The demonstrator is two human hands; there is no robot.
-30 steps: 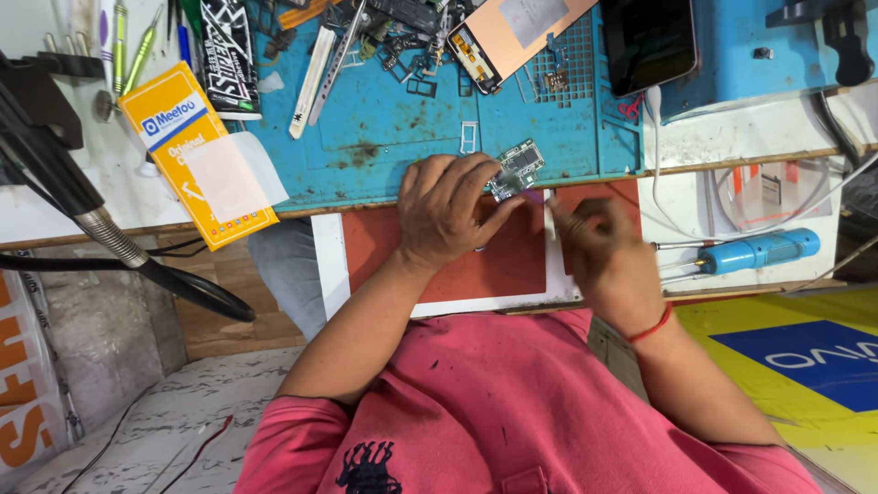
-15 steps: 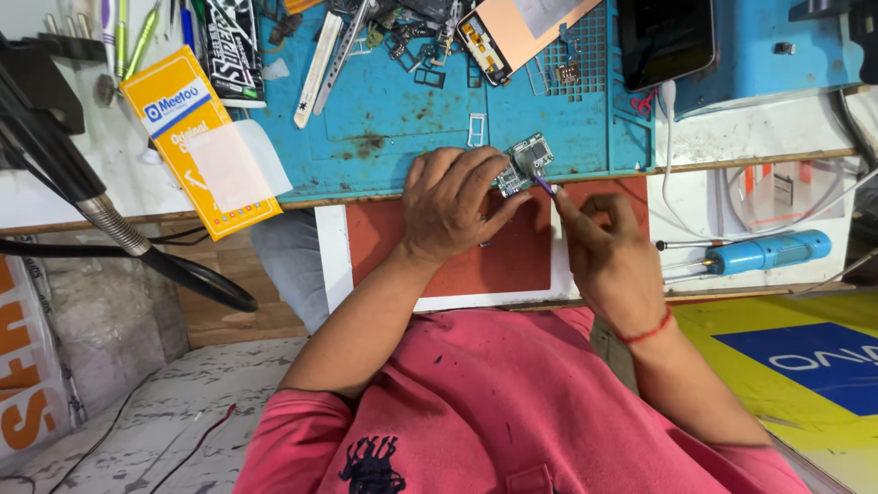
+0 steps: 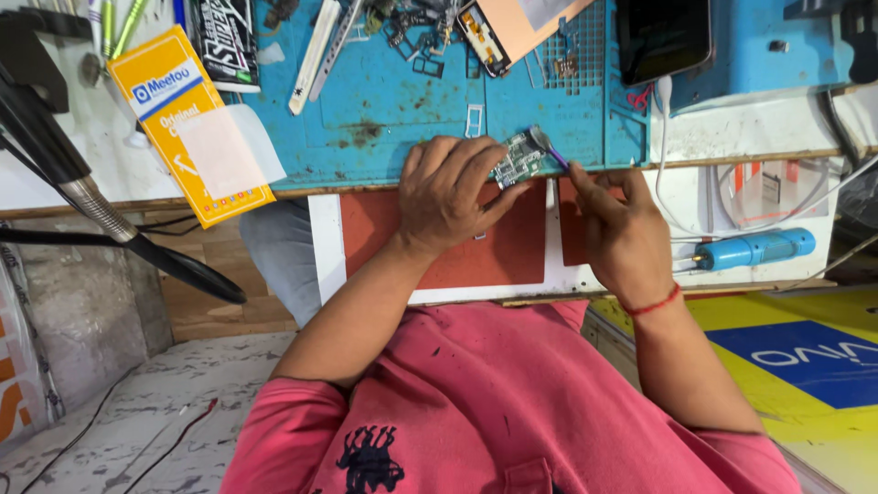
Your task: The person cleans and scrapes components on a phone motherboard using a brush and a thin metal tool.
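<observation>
Left hand (image 3: 448,192) pinches a circuit board (image 3: 519,158) at the blue mat's (image 3: 384,101) near edge. Right hand (image 3: 622,233), just right of the board, pinches a purple-tipped tool (image 3: 549,151) touching it. Parts crowd the mat's far edge.

You have a blue mat (image 3: 393,101) on your bench, with a yellow box (image 3: 187,123) lying at its left edge and a dark phone (image 3: 665,37) near its far right corner. Small metal parts (image 3: 416,27) sit at the far side of the mat beside an orange phone screen (image 3: 512,27). A blue screwdriver (image 3: 754,249) lies to your right, and a red pad (image 3: 457,252) lies just below the mat.
</observation>
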